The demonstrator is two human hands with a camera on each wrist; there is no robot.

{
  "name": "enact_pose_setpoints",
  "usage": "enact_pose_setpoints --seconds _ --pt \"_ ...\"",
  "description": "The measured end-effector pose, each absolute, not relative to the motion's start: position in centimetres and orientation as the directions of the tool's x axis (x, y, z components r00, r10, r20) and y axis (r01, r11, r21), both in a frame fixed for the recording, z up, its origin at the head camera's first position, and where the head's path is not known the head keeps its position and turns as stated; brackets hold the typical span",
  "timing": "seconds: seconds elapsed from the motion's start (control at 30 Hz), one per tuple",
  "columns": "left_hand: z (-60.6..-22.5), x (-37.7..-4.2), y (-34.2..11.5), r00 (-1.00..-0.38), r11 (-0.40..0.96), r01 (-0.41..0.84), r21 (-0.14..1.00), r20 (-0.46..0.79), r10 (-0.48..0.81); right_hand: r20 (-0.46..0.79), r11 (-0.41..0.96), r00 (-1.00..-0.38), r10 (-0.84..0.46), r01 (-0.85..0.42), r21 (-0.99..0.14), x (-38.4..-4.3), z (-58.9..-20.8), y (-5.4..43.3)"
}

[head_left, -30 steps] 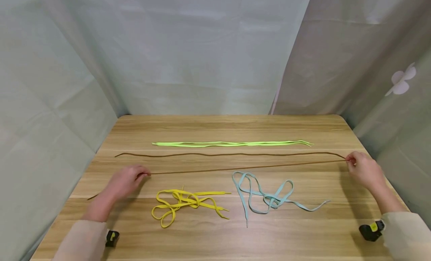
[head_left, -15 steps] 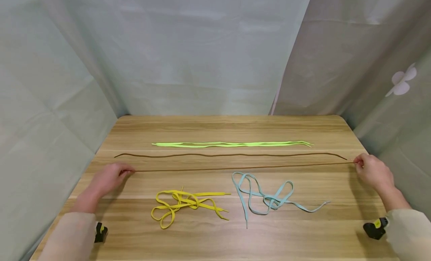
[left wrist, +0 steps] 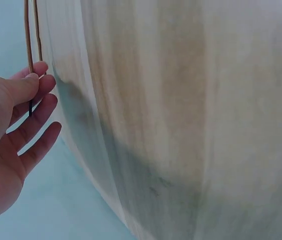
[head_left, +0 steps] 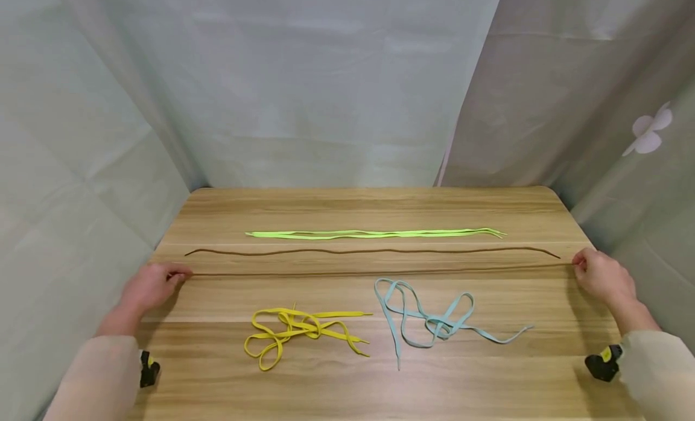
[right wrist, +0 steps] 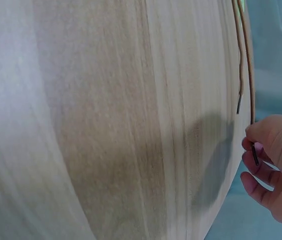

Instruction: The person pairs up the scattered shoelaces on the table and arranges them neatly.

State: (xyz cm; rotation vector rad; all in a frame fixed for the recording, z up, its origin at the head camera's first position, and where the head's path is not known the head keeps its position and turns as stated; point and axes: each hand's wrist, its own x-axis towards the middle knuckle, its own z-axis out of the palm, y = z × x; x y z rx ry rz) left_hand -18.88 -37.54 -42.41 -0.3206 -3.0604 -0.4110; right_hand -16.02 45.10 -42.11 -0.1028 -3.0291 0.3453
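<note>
Both hands have drawn apart: left hand (head_left: 148, 284) and right hand (head_left: 597, 275) are pinching the taut brown shoelace (head_left: 380, 271) at its ends.

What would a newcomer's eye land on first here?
The thin brown lace stretched straight across the wooden table, pinched at its ends by the left hand and the right hand. Nearer the person lie a tangled yellow lace and a looped light-blue lace.
</note>
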Motion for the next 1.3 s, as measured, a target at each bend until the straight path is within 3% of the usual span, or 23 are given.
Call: enact_pose_setpoints --seconds 0.57,1.3 --pt "-41.0 -20.8 -37.5 -0.994 0.961 -0.111 0.252 -0.012 -0.112 0.043 0.979 -0.996 0.073 0.064 -0.194 -17.8 -43.2 44.4" --pt "-42.4 -22.2 -36.8 -0.974 0.945 -0.222 0.241 -0.019 -0.225 0.04 0.975 -0.993 0.115 0.105 -0.197 -19.1 -43.1 43.9"
